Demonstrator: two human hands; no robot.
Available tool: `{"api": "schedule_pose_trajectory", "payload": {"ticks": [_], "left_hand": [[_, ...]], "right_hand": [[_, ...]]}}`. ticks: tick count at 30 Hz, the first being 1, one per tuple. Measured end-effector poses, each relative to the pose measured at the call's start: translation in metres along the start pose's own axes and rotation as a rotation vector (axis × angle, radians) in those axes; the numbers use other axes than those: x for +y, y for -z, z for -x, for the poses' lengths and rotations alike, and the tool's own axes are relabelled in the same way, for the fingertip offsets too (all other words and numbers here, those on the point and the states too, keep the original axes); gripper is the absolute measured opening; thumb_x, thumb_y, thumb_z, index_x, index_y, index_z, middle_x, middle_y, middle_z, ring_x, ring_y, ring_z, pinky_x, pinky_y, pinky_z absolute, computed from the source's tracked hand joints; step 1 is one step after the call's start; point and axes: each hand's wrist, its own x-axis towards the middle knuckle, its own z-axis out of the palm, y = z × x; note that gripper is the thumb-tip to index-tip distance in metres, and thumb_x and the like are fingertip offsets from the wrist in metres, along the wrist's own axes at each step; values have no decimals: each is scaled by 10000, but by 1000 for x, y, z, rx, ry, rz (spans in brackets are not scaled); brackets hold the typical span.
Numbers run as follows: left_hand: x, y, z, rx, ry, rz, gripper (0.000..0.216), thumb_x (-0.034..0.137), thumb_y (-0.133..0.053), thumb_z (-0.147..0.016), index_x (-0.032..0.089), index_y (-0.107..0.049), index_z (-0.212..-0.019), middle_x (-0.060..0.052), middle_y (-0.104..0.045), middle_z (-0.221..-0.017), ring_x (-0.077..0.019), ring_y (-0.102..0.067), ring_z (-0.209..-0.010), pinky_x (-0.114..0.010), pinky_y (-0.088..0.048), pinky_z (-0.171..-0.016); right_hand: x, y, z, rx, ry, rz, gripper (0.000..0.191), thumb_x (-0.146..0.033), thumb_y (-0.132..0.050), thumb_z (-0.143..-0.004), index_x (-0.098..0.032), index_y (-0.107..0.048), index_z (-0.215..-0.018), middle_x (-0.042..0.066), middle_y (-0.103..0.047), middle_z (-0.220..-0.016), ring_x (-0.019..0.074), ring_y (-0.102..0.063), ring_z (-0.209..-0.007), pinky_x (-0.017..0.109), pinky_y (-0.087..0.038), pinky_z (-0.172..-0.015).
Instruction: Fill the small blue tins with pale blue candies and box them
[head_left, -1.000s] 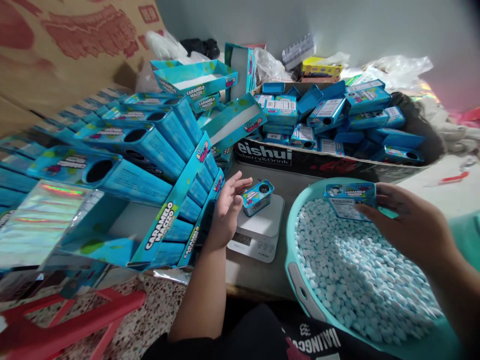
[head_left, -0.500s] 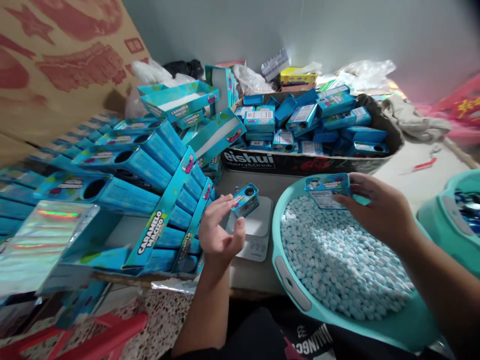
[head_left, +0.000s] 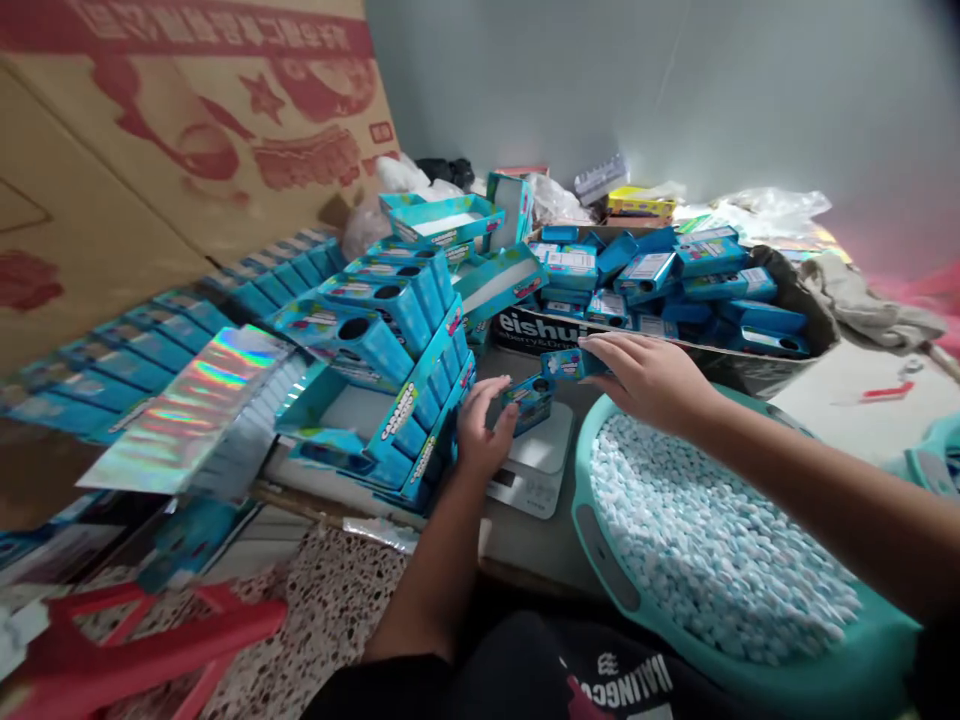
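Observation:
My right hand [head_left: 649, 380] is closed on a small blue candy box [head_left: 564, 365], tilted on its side with its printed face toward me. The box's left end is just above another blue candy box [head_left: 531, 402], which has a hole in its top and stands on a white kitchen scale [head_left: 544, 450]. Beside that second box is my left hand [head_left: 484, 425], cupped, with thumb and fingers apart at its left end. Whether they touch it is hard to tell. Under my right forearm stands a turquoise tub [head_left: 600, 540] full of pale blue and white candies [head_left: 705, 520].
Display trays of filled boxes [head_left: 405, 410] are stacked on the left, beside a shiny holographic sheet [head_left: 195, 410]. A black carton [head_left: 675, 350] behind the scale holds many blue boxes. Red-handled scissors or a similar tool [head_left: 889, 392] lie at right. A red stool [head_left: 172, 640] stands below.
My right hand has carried its box from over the tub leftward to the box on the scale. My left hand has drawn closer around that box's left end. The view has turned left.

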Motion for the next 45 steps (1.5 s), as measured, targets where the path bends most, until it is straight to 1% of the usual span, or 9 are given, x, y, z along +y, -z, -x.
{"api": "schedule_pose_trajectory", "payload": {"ticks": [4, 11, 19, 24, 29, 36, 39, 42, 45], "left_hand": [[2, 2, -3, -17, 6, 5, 312, 373, -557, -933, 155, -645, -1140, -117, -680, -1107, -216, -637, -1058, -375, -532, -940], [6, 3, -5, -55, 26, 15, 291, 366, -539, -950, 167, -655, -1126, -109, -684, -1100, -213, -635, -1059, -378, -517, -953], [6, 1, -4, -54, 25, 5, 294, 381, -543, -948, 167, -663, -1110, -103, -697, -1067, -208, -651, -1020, -369, -530, -921], [5, 0, -3, -51, 33, 16, 292, 385, -543, -949, 172, -665, -1106, -104, -699, -1074, -211, -652, -1025, -377, -529, -925], [5, 0, -1, -45, 45, 50, 266, 363, -566, -935, 177, -674, -1092, -93, -701, -1067, -207, -649, -1023, -369, -524, -931], [4, 1, 1, 23, 180, 200, 324, 413, -523, -955, 166, -658, -1117, -109, -682, -1107, -216, -645, -1035, -359, -536, -901], [4, -1, 2, 22, 266, 294, 394, 466, -454, -977, 161, -645, -1138, -121, -681, -1128, -230, -650, -1067, -376, -532, -934], [6, -4, 2, 24, 345, 363, 426, 475, -400, -994, 158, -636, -1154, -122, -696, -1114, -235, -664, -1057, -373, -542, -913], [9, -5, 2, 28, 395, 412, 437, 489, -401, -989, 161, -646, -1143, -121, -705, -1106, -239, -672, -1039, -367, -549, -884]], "right_hand": [[0, -2, -8, -20, 162, 28, 292, -180, -516, -966, -64, -593, -1222, 163, -710, -1172, 264, -670, -1088, 410, -559, -934], [0, -2, -14, -56, 313, 81, 298, -121, -454, -983, -90, -610, -1235, 115, -699, -1228, 258, -635, -1154, 419, -539, -979], [-4, -3, -10, -57, 212, 35, 316, -128, -515, -940, -94, -601, -1242, 135, -691, -1239, 254, -652, -1128, 403, -550, -957], [-2, -4, -3, -10, 134, 34, 309, -199, -525, -962, -81, -598, -1238, 152, -713, -1185, 254, -680, -1085, 388, -566, -922], [-5, 7, 10, 32, -90, 66, 328, -316, -554, -963, -100, -632, -1197, 151, -741, -1103, 265, -723, -966, 362, -599, -806], [-23, 46, 61, 146, -663, -25, 471, -533, -646, -856, -159, -698, -1137, 139, -753, -1043, 322, -733, -899, 443, -603, -804], [-24, 52, 85, 158, -890, -132, 464, -538, -718, -780, -210, -709, -1109, 94, -764, -958, 312, -739, -841, 451, -610, -770], [-21, 49, 99, 208, -1003, -222, 432, -492, -761, -745, -248, -706, -1098, 62, -762, -957, 304, -737, -872, 478, -601, -833], [-21, 46, 101, 231, -1037, -253, 432, -459, -773, -742, -249, -700, -1113, 60, -758, -982, 303, -731, -901, 508, -588, -875]]}}
